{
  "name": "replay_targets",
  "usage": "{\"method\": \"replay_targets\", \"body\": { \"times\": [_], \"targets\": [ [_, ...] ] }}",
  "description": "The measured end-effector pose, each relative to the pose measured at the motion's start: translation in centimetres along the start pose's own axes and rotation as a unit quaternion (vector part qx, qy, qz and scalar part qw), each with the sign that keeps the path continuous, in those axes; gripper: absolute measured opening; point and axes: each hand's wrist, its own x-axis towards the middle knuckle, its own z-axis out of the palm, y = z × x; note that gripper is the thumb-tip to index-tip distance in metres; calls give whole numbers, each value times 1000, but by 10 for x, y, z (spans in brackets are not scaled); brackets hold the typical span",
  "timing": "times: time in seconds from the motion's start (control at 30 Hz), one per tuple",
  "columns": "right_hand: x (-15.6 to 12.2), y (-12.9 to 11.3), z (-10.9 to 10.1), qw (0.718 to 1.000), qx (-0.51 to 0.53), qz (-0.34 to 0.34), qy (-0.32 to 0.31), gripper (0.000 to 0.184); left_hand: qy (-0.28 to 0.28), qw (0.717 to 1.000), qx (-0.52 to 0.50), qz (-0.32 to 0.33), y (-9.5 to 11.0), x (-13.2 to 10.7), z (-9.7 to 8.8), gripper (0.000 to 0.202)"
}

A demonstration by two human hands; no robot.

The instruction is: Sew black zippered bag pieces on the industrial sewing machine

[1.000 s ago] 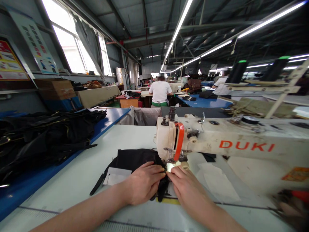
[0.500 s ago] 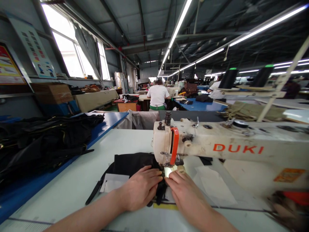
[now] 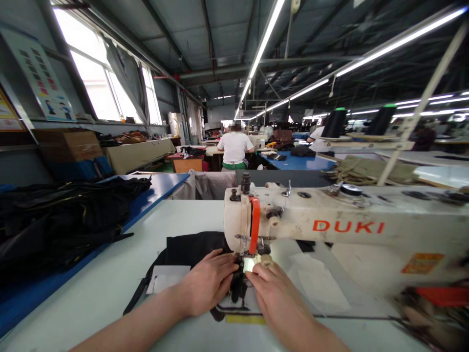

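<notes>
A black fabric piece (image 3: 190,247) lies on the white table (image 3: 110,278) under the head of a cream sewing machine (image 3: 330,227) marked DUKI. My left hand (image 3: 207,283) rests flat on the fabric, fingers stretched toward the lit needle area (image 3: 249,261). Just right of the needle, my right hand (image 3: 273,291) presses its fingers flat on the fabric's edge. A white label (image 3: 166,278) sits on the fabric left of my left hand. What lies under the presser foot is hidden by my fingers.
A heap of black garments (image 3: 62,220) covers the blue table (image 3: 161,188) at the left. White paper pieces (image 3: 315,286) lie right of the needle. Thread cones (image 3: 335,122) stand behind the machine. A person in a white shirt (image 3: 234,146) sits farther back.
Both hands have stayed pressed on the fabric at the needle. The camera has shifted, so machine and hands sit a little further left in view.
</notes>
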Motion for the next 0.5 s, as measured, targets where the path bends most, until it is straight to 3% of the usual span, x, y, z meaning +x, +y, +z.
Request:
{"method": "replay_targets", "body": {
  "times": [0.3, 0.5],
  "targets": [
    [0, 5, 2, 999, 37, 5, 19, 32, 13, 1000, -10, -6, 0, 3, 0, 33],
    [-5, 5, 3, 995, 87, -35, 37, 33, 3, 999, -40, -6, 15, -32, -13, 35]
  ]
}}
